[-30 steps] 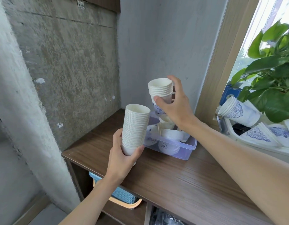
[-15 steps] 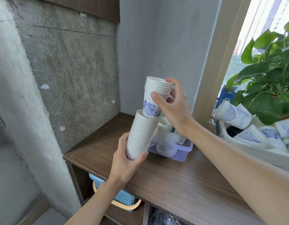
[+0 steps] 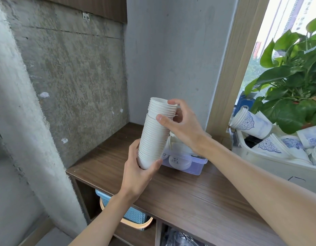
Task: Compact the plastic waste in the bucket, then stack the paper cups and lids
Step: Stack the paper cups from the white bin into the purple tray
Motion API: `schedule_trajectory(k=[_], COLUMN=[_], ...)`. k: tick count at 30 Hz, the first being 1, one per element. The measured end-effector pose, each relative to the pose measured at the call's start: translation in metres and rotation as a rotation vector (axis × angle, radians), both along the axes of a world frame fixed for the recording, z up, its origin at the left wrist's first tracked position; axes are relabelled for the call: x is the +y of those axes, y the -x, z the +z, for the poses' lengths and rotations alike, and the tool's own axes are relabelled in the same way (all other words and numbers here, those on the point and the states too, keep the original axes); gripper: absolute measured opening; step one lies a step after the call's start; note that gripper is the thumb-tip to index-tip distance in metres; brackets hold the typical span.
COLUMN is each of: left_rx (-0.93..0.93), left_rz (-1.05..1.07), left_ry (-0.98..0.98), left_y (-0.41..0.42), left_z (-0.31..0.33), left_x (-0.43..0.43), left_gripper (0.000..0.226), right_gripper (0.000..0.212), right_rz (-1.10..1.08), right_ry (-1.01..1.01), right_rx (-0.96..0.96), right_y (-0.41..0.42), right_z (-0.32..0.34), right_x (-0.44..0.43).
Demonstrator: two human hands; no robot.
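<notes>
head view: the left hand (image 3: 137, 167) wraps its fingers and thumb round the foot of a tall stack of plain white paper cups (image 3: 153, 139), held slightly tilted above the dark wooden countertop (image 3: 189, 201). the right hand (image 3: 182, 128) pinches a short bundle of white paper cups (image 3: 162, 109) near the rims, thumb in front and fingers behind. that bundle sits partly nested in the tall stack's mouth. just behind the stack stands a clear lilac plastic box (image 3: 191, 164) with more white cups loose inside. on the right, a white tray (image 3: 260, 157) holds blue-patterned paper cups (image 3: 251, 124) lying on their sides.

the step in hand looks like seating the bundle. to do it well, keep both stacks on 1 line and press straight down along that tilt. the left hand should brace the foot so the column does not bow. a light pinch spares the thin rims, and a slight twist should help the cups settle evenly.
</notes>
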State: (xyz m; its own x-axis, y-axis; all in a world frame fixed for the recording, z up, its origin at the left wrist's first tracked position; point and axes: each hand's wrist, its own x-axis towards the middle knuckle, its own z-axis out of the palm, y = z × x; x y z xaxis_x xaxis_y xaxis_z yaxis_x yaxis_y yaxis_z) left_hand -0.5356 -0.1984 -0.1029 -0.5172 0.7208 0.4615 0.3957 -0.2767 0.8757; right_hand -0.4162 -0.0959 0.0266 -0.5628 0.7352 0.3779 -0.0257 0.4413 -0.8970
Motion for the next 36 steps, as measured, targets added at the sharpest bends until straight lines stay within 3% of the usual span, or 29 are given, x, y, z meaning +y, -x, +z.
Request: schedule_trajectory(k=[5, 11, 15, 17, 22, 29, 36], left_rx=[-0.014, -0.04, -0.063, -0.066, -0.06, -0.036, -0.034], left_rz=[-0.007, -0.007, 0.002, 0.025, 0.039, 0.054, 0.056], left_ry=[-0.006, -0.019, -0.021, -0.006, 0.022, 0.031, 0.029], left_y=[-0.004, -0.009, -0.009, -0.006, -0.003, -0.002, -0.002], left_z=[-0.002, -0.01, -0.015, -0.018, -0.023, -0.026, -0.026], left_x=[0.001, 0.002, 0.005, 0.006, 0.009, 0.009, 0.008], left_gripper=[0.066, 0.069, 0.071, 0.074, 0.072, 0.071, 0.071], right_gripper=[0.051, 0.066, 0.051, 0.042, 0.03, 0.025, 0.019], right_rz=[0.011, 0.062, -0.089, -0.201, -0.18, -0.236, -0.333], right_ry=[0.024, -0.024, -0.03, -0.137, -0.222, -0.242, -0.34], right_rx=[-0.041, -0.182, -0.22, -0.361, -0.612, -0.662, -0.507], right_y=[-0.004, -0.014, -0.028, -0.037, -0.05, -0.052, -0.072], right_z=[-0.01, -0.013, -0.022, -0.035, -0.059, -0.064, -0.048], right_x=[0.004, 0.007, 0.013, 0.023, 0.034, 0.036, 0.023])
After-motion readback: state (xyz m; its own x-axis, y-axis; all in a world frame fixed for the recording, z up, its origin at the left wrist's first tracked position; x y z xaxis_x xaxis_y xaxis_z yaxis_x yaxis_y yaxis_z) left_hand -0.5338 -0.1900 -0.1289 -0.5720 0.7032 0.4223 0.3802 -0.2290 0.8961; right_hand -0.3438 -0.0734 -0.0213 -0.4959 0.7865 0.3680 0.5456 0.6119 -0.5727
